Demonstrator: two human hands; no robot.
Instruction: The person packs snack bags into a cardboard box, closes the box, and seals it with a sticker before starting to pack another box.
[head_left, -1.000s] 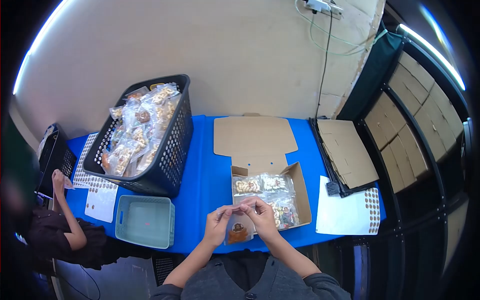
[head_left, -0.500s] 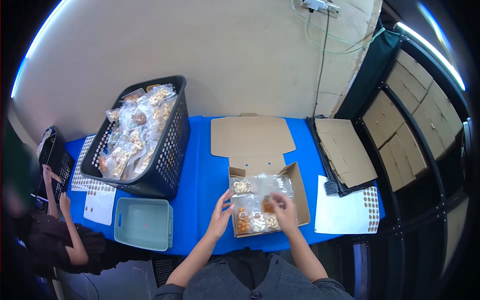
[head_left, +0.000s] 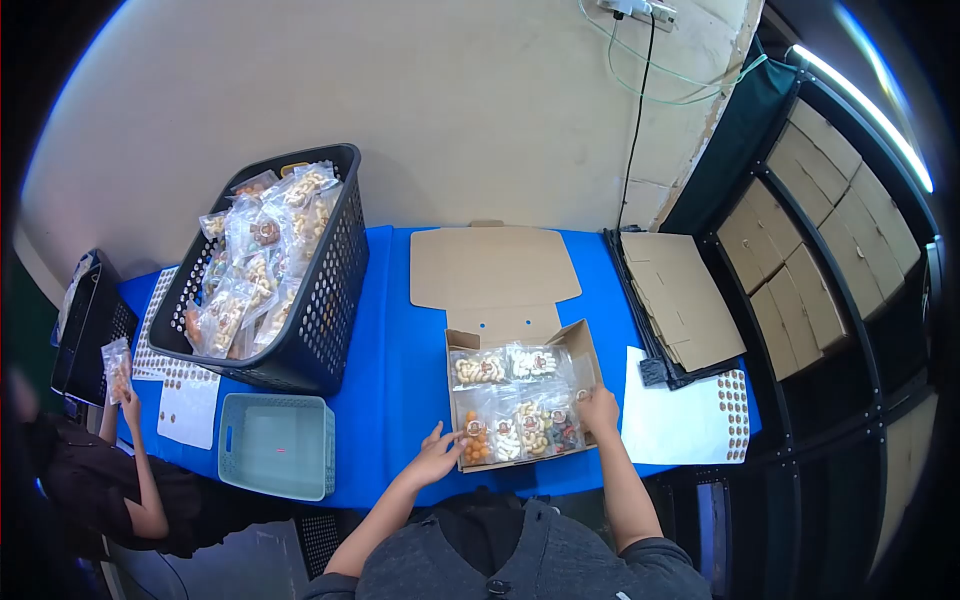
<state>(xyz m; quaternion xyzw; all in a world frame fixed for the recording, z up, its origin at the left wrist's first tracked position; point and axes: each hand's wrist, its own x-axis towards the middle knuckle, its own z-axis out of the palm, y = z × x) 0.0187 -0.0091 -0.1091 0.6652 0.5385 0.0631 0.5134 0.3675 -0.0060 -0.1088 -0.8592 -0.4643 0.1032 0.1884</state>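
An open cardboard box (head_left: 588,365) lies on the blue table with its lid flap (head_left: 495,266) folded back toward the wall. Inside are several clear packets: white nuts (head_left: 480,369) at the back left, orange balls (head_left: 475,436) at the front left, and dark mixed pieces (head_left: 562,428) at the front right. My left hand (head_left: 436,456) touches the box's front left corner, fingers apart and holding nothing. At the right side of the box, my right hand (head_left: 597,408) has its fingers closed; what they grip is hidden.
A black basket (head_left: 335,285) full of packets stands left, with an empty green tray (head_left: 277,491) before it. Flattened cardboard (head_left: 685,300) and a sticker sheet (head_left: 670,420) lie right. A co-worker's hand (head_left: 130,402) holds a packet (head_left: 117,371) at far left.
My right hand has moved from over the packets to the box's right side. The packets now lie spread in rows. At the left, the co-worker now holds up a packet.
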